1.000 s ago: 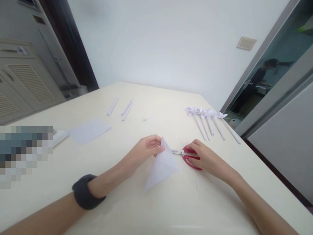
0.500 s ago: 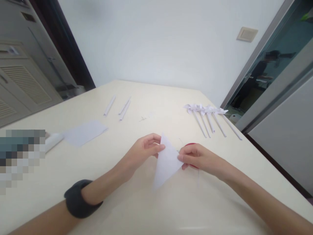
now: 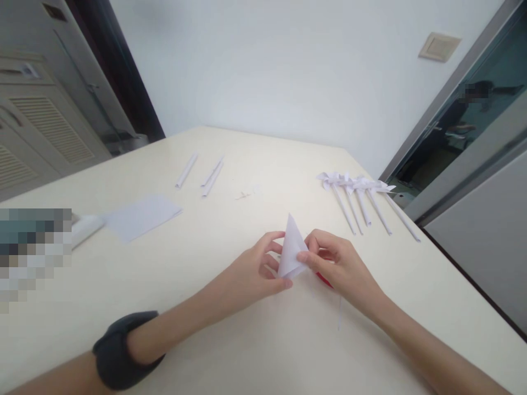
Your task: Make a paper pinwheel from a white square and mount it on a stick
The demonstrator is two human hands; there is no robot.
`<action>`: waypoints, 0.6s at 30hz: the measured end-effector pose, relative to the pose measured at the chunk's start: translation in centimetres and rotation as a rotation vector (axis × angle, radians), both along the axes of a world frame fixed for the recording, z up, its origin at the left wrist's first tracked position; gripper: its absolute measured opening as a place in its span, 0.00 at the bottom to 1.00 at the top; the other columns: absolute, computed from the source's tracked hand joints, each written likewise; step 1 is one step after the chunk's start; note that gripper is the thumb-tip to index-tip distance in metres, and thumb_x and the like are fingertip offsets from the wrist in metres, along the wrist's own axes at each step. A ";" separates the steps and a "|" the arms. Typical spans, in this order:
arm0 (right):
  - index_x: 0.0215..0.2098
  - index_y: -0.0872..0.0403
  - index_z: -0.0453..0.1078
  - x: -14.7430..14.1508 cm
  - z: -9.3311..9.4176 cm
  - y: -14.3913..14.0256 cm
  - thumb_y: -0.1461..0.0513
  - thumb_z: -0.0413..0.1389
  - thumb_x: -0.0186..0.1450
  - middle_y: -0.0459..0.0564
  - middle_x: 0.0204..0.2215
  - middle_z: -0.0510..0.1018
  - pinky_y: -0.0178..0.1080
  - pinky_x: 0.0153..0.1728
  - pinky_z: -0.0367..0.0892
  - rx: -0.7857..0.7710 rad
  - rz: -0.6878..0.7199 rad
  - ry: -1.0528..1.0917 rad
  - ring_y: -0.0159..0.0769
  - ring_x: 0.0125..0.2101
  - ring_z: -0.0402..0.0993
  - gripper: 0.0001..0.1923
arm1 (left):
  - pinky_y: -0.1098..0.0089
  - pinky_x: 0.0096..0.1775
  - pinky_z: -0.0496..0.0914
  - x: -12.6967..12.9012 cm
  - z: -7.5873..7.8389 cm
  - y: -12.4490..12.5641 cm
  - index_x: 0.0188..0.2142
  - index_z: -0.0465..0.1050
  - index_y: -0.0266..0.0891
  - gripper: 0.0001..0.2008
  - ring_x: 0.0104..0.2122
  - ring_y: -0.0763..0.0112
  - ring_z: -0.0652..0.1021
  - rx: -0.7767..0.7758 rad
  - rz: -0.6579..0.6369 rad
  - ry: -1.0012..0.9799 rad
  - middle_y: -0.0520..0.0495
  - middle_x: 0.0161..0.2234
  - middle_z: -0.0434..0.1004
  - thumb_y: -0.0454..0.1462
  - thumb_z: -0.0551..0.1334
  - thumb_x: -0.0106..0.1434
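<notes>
Centre frame: left hand (image 3: 257, 271) and right hand (image 3: 337, 263) both pinched a folded paper triangle (image 3: 291, 249) — held upright above the table (image 3: 247, 340) | red scissors (image 3: 325, 280) beneath right hand | upper right: paper pinwheels (image 3: 362, 195) | upper left: paper sheet (image 3: 140, 215), rolled sticks (image 3: 201, 174)

On the cream table (image 3: 230, 340), a flat paper sheet (image 3: 142, 215) lies at the left beside a white roll (image 3: 85, 229). Three paper tubes (image 3: 200, 174) sit farther back. A row of paper pinwheels (image 3: 362, 198) (sticks side by side) lies at the right, near the glass door (image 3: 461, 123)
</notes>
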State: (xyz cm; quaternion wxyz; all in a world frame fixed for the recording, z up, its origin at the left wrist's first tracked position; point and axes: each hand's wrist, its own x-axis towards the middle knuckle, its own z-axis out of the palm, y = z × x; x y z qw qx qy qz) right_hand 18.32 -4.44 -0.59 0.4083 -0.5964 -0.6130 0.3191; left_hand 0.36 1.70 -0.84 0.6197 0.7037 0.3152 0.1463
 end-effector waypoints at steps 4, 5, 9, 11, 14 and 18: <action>0.20 0.53 0.54 0.8 -0.1 -0.2 0.58 0.58 0.60 0.42 0.23 0.63 0.34 0.25 0.53 -0.031 0.056 0.142 0.29 0.25 0.58 0.18 | 0.60 0.41 0.69 0.0 -0.1 0.3 0.55 0.56 0.47 0.28 0.40 0.62 0.75 -0.066 -0.006 -0.072 0.44 0.49 0.69 0.37 0.63 0.56; 0.20 0.53 0.54 1.0 -0.2 -0.2 0.58 0.58 0.60 0.41 0.23 0.62 0.34 0.25 0.52 -0.049 0.067 0.173 0.28 0.24 0.57 0.18 | 0.60 0.41 0.69 -0.1 -0.1 0.3 0.54 0.57 0.47 0.28 0.41 0.61 0.75 -0.093 -0.008 -0.102 0.44 0.49 0.69 0.37 0.64 0.55; 0.19 0.53 0.52 1.4 -0.3 -0.1 0.58 0.59 0.59 0.40 0.21 0.62 0.35 0.24 0.50 -0.099 0.094 0.230 0.28 0.23 0.57 0.20 | 0.62 0.44 0.67 -0.4 0.2 0.7 0.53 0.62 0.45 0.21 0.42 0.61 0.76 -0.194 0.009 -0.175 0.45 0.48 0.72 0.37 0.59 0.60; 0.19 0.53 0.52 1.4 -0.3 -0.1 0.57 0.59 0.60 0.40 0.21 0.60 0.35 0.24 0.50 -0.104 0.075 0.196 0.28 0.23 0.57 0.21 | 0.63 0.45 0.67 -0.6 0.4 0.8 0.52 0.65 0.44 0.17 0.43 0.61 0.76 -0.247 0.038 -0.177 0.45 0.47 0.74 0.36 0.55 0.63; 0.20 0.53 0.50 1.4 -0.2 -0.2 0.55 0.57 0.61 0.40 0.21 0.57 0.35 0.23 0.49 -0.132 0.064 0.101 0.28 0.22 0.55 0.22 | 0.64 0.48 0.66 -0.8 0.2 1.0 0.49 0.71 0.41 0.15 0.48 0.59 0.73 -0.281 0.137 -0.264 0.46 0.50 0.74 0.38 0.53 0.65; 0.20 0.53 0.51 1.4 0.0 -0.5 0.55 0.56 0.62 0.41 0.22 0.60 0.34 0.23 0.50 -0.187 0.112 0.031 0.28 0.22 0.56 0.21 | 0.65 0.47 0.67 -0.7 -0.6 1.1 0.49 0.72 0.41 0.15 0.48 0.60 0.74 -0.327 0.232 -0.280 0.47 0.49 0.76 0.39 0.57 0.64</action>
